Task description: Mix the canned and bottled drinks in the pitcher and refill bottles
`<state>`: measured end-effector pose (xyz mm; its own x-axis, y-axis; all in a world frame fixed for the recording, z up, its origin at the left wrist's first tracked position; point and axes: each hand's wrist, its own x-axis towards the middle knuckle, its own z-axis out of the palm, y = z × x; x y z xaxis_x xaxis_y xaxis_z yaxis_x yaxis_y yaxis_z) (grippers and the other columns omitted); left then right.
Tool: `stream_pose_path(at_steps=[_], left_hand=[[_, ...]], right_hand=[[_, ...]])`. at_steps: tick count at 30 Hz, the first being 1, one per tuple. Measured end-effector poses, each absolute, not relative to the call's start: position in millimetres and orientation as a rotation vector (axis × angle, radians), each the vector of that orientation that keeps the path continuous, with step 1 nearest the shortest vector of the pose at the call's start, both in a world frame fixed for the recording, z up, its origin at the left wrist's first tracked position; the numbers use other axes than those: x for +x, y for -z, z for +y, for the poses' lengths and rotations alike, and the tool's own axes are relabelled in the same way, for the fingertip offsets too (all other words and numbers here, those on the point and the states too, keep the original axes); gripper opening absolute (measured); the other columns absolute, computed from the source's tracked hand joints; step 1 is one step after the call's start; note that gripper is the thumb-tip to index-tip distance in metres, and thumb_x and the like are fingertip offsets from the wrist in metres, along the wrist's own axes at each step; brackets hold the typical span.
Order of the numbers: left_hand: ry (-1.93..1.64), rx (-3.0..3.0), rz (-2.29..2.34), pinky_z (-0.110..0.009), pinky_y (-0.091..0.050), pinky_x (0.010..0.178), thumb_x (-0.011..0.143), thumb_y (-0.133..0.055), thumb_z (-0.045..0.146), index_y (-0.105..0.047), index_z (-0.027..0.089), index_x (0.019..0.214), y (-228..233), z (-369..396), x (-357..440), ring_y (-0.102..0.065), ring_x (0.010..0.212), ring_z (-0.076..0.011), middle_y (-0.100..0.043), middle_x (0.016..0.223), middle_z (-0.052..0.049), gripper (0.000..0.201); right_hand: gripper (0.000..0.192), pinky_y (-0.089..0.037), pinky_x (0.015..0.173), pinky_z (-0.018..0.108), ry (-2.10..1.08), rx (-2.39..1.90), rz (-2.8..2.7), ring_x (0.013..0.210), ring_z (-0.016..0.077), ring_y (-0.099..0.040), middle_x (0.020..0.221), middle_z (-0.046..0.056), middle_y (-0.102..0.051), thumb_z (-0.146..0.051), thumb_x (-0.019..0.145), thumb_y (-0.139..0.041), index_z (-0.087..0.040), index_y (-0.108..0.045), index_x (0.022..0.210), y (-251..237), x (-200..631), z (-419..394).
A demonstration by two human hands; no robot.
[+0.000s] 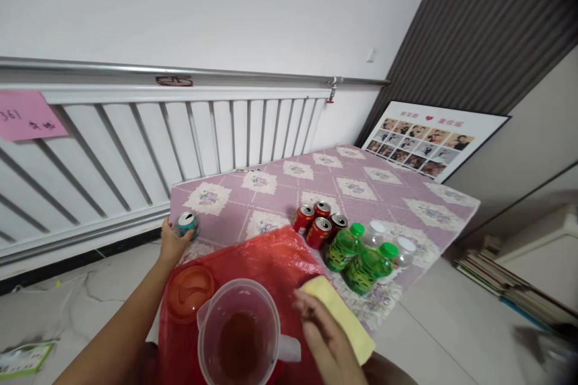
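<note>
Head view: left hand (173, 245) grips a teal can (186, 224) at the table's (388, 183) left edge; right hand (326, 337), fingers spread, rests on a yellow cloth (347, 319).

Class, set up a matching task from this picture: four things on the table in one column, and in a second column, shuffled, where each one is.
Things:
1. teal can
2. orange lid
3. yellow cloth
4. green bottles

Places:
A. flat on the red plastic sheet, left of the clear pitcher
B. under the right hand
C. held by the left hand at the table's left edge
D. lying just right of the red cans

Pairs: 1-C, 2-A, 3-B, 4-D
</note>
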<state>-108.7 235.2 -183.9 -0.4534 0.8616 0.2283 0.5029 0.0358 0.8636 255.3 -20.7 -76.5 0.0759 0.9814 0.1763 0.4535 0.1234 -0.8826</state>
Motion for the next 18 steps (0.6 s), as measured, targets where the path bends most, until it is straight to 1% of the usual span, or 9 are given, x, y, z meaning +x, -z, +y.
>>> stream_pose_path(at_steps=[1, 2, 4, 6, 9, 11, 13, 15, 18], left_hand=[[-1.396, 1.378, 1.947, -0.050, -0.045, 0.107, 0.068, -0.075, 0.034, -0.031, 0.016, 0.141, 178, 225, -107, -0.053, 0.128, -0.0313, -0.051, 0.134, -0.016, 0.087], [-1.413, 1.372, 1.923, -0.051, -0.045, 0.108, 0.071, -0.073, 0.038, -0.030, 0.017, 0.142, 171, 212, -105, -0.052, 0.129, -0.0314, -0.050, 0.136, -0.016, 0.086], [-1.457, 1.363, 1.838, -0.054, -0.044, 0.109, 0.074, -0.069, 0.045, -0.032, 0.019, 0.145, 158, 180, -98, -0.051, 0.131, -0.0337, -0.047, 0.142, -0.017, 0.084], [-1.488, 1.374, 1.735, -0.056, -0.043, 0.110, 0.076, -0.067, 0.050, -0.034, 0.021, 0.145, 147, 142, -91, -0.048, 0.134, -0.0351, -0.044, 0.145, -0.016, 0.082], [-1.461, 1.357, 1.667, -0.056, -0.040, 0.114, 0.078, -0.065, 0.053, -0.038, 0.025, 0.143, 141, 85, -86, -0.043, 0.140, -0.0346, -0.041, 0.150, -0.013, 0.076], [-1.447, 1.298, 1.664, -0.055, -0.037, 0.117, 0.078, -0.064, 0.055, -0.040, 0.029, 0.142, 147, 50, -89, -0.041, 0.142, -0.0335, -0.041, 0.151, -0.011, 0.073], [-1.418, 1.207, 1.695, -0.055, -0.039, 0.116, 0.077, -0.065, 0.057, -0.042, 0.031, 0.140, 158, 21, -96, -0.041, 0.142, -0.0345, -0.042, 0.152, -0.009, 0.072], [-1.364, 1.117, 1.732, -0.054, -0.044, 0.112, 0.076, -0.066, 0.058, -0.043, 0.033, 0.140, 170, -3, -108, -0.043, 0.141, -0.0361, -0.042, 0.153, -0.008, 0.072], [-1.303, 0.992, 1.764, -0.054, -0.052, 0.105, 0.069, -0.071, 0.059, -0.046, 0.028, 0.135, 181, -27, -126, -0.050, 0.134, -0.0405, -0.044, 0.152, -0.012, 0.077]], right_hand=[[0.038, -0.055, 0.088, 0.033, -0.595, -1.535, -1.534, 0.100, 0.0225, -0.070, 0.112, 0.010, -0.073, -0.041, 0.094, -0.051, -0.024, -0.065, 0.126, 69, 264, -9], [0.040, -0.053, 0.092, 0.036, -0.445, -1.613, -1.608, 0.104, 0.0236, -0.067, 0.114, 0.011, -0.072, -0.042, 0.094, -0.051, -0.023, -0.063, 0.127, 60, 272, 6], [0.045, -0.046, 0.100, 0.040, -0.134, -1.821, -1.826, 0.114, 0.0262, -0.061, 0.122, 0.014, -0.067, -0.040, 0.094, -0.051, -0.019, -0.057, 0.133, 42, 286, 44], [0.051, -0.042, 0.099, 0.042, 0.120, -2.173, -2.072, 0.122, 0.0286, -0.054, 0.132, 0.016, -0.062, -0.038, 0.094, -0.052, -0.019, -0.048, 0.142, 28, 297, 86], [0.058, -0.032, 0.104, 0.051, 0.181, -2.313, -2.122, 0.128, 0.0333, -0.046, 0.136, 0.018, -0.060, -0.034, 0.087, -0.064, -0.020, -0.049, 0.141, 23, 308, 139], [0.064, -0.029, 0.105, 0.053, 0.193, -2.402, -2.128, 0.132, 0.0351, -0.042, 0.138, 0.020, -0.058, -0.034, 0.084, -0.069, -0.018, -0.047, 0.142, 28, 313, 162], [0.064, -0.031, 0.106, 0.055, 0.198, -2.491, -2.122, 0.133, 0.0350, -0.043, 0.139, 0.018, -0.056, -0.037, 0.085, -0.070, -0.017, -0.047, 0.142, 36, 318, 175], [0.055, -0.037, 0.106, 0.056, 0.209, -2.566, -2.108, 0.129, 0.0323, -0.049, 0.139, 0.014, -0.055, -0.040, 0.090, -0.066, -0.019, -0.051, 0.138, 43, 321, 181], [0.043, -0.049, 0.099, 0.053, 0.240, -2.630, -2.085, 0.119, 0.0273, -0.058, 0.137, 0.010, -0.056, -0.039, 0.094, -0.062, -0.020, -0.056, 0.132, 51, 325, 185]])
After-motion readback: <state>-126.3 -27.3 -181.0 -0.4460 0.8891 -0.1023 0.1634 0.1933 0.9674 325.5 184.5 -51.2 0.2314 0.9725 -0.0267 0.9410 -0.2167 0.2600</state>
